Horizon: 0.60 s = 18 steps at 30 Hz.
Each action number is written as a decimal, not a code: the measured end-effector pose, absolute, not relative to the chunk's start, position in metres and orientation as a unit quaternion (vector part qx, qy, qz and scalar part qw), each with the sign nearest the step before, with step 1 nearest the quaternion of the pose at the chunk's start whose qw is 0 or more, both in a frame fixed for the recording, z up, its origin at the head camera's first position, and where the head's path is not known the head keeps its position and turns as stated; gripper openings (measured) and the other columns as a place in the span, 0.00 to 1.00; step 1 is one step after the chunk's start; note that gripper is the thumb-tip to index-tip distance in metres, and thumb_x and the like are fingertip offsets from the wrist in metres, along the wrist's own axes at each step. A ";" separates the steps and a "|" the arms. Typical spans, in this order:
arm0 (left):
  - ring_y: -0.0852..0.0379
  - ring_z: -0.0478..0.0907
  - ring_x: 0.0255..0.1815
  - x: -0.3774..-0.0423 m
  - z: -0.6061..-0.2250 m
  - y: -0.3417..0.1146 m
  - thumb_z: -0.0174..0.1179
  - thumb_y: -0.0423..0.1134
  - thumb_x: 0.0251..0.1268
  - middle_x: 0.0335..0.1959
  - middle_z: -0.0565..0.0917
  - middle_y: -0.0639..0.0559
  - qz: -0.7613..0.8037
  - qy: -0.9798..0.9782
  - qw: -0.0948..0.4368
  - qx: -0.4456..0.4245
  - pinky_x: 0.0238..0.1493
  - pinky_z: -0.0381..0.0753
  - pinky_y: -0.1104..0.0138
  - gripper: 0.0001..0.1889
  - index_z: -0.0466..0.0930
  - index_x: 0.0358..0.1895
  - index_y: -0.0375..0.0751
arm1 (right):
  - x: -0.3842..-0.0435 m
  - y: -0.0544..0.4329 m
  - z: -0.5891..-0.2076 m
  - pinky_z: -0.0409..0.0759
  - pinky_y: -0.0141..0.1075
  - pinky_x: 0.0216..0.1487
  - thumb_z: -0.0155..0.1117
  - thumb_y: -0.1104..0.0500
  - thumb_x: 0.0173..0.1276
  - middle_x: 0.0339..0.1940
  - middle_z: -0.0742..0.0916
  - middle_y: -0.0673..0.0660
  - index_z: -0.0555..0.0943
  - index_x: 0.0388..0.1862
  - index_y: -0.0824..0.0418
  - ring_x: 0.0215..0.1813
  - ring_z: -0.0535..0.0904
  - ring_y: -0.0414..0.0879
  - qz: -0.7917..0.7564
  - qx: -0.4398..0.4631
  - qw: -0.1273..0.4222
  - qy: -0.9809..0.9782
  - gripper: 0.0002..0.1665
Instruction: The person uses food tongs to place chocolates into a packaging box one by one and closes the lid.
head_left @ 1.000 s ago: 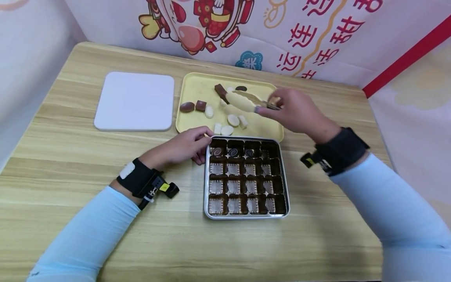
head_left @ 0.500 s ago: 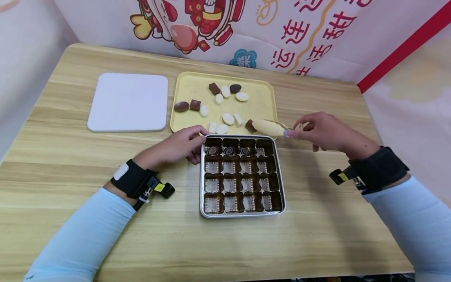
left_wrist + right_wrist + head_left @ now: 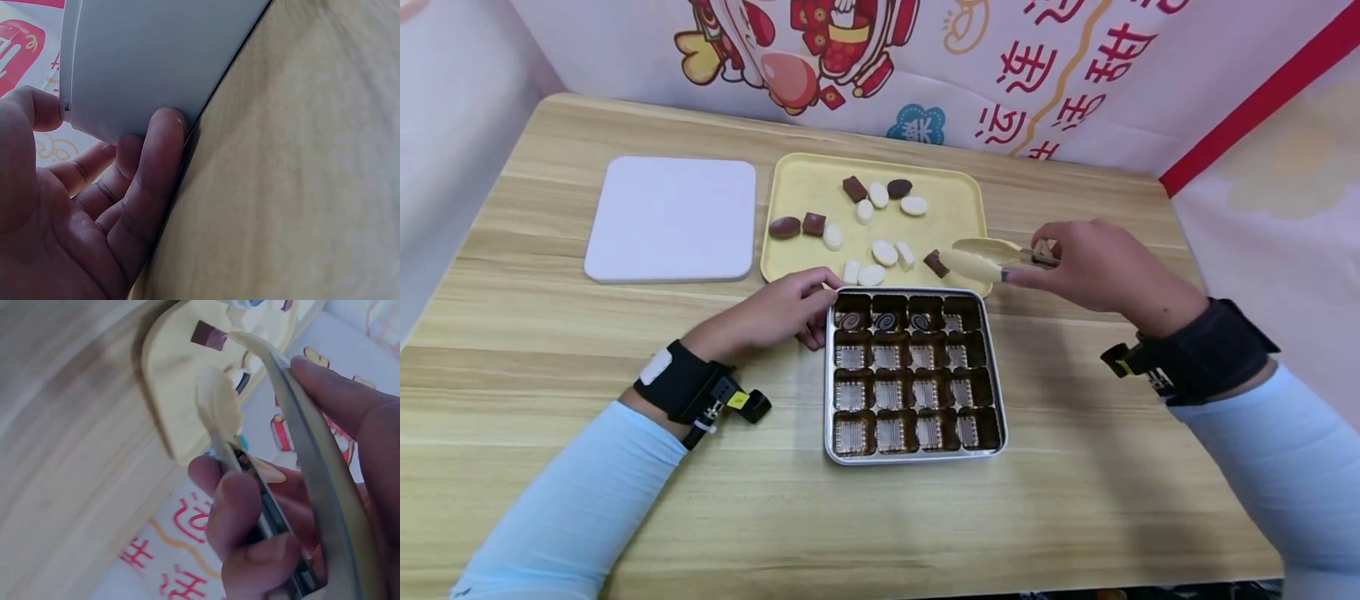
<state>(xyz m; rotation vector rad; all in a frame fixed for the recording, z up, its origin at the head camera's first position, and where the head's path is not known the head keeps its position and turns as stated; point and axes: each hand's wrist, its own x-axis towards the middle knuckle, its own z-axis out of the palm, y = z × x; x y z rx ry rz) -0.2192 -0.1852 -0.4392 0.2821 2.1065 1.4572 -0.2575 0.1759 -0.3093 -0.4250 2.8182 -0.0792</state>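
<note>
My right hand (image 3: 1086, 262) grips a pair of cream-tipped tongs (image 3: 973, 265) over the right end of the yellow tray (image 3: 951, 218). The tongs are spread, and a brown block of chocolate (image 3: 936, 264) lies on the tray right at their tips. In the right wrist view this chocolate (image 3: 209, 335) shows beyond one tong arm (image 3: 217, 400). My left hand (image 3: 775, 312) holds the back left corner of a square tin (image 3: 830, 392), thumb at the rim and fingers against its side wall (image 3: 150, 62). Swirled dark chocolates (image 3: 886, 321) sit in three back-row compartments of the tin's brown insert.
Brown chocolates (image 3: 785, 227) and white ones (image 3: 884, 252) lie scattered on the tray. A white rectangular lid or board (image 3: 670, 218) lies left of it. Behind the wooden table (image 3: 730, 508) rises a printed backdrop (image 3: 955, 50).
My right hand has moved the tongs with a brown chocolate from the tray's back to its front right. The tongs have since spread at the chocolate. My left hand stays at the tin.
</note>
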 end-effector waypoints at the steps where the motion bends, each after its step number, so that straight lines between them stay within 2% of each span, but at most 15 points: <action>1: 0.45 0.84 0.32 -0.219 -0.439 -0.186 0.42 0.46 0.81 0.33 0.79 0.39 0.542 0.786 0.278 0.106 0.37 0.89 0.56 0.15 0.71 0.61 0.50 | -0.257 0.172 -0.308 0.71 0.38 0.28 0.64 0.25 0.59 0.27 0.83 0.57 0.81 0.46 0.61 0.31 0.76 0.51 -0.016 -0.157 0.138 0.978 0.41; 5: 0.45 0.84 0.32 -0.219 -0.440 -0.188 0.42 0.46 0.81 0.32 0.80 0.39 0.541 0.786 0.277 0.111 0.36 0.89 0.56 0.15 0.71 0.61 0.48 | -0.258 0.154 -0.304 0.68 0.39 0.27 0.65 0.29 0.61 0.22 0.79 0.54 0.79 0.35 0.60 0.29 0.75 0.50 0.028 -0.189 0.123 0.974 0.34; 9: 0.46 0.84 0.32 -0.219 -0.441 -0.187 0.42 0.46 0.81 0.33 0.79 0.39 0.543 0.785 0.276 0.114 0.36 0.89 0.57 0.15 0.71 0.61 0.47 | -0.259 0.139 -0.301 0.66 0.39 0.24 0.67 0.32 0.62 0.20 0.76 0.54 0.77 0.30 0.59 0.26 0.73 0.50 0.065 -0.206 0.125 0.968 0.31; 18: 0.46 0.83 0.32 -0.219 -0.439 -0.185 0.42 0.47 0.81 0.33 0.79 0.40 0.545 0.784 0.276 0.109 0.37 0.89 0.57 0.15 0.72 0.60 0.47 | -0.263 0.121 -0.294 0.60 0.36 0.19 0.70 0.32 0.60 0.17 0.68 0.51 0.72 0.23 0.59 0.21 0.66 0.46 0.138 -0.251 0.115 0.951 0.33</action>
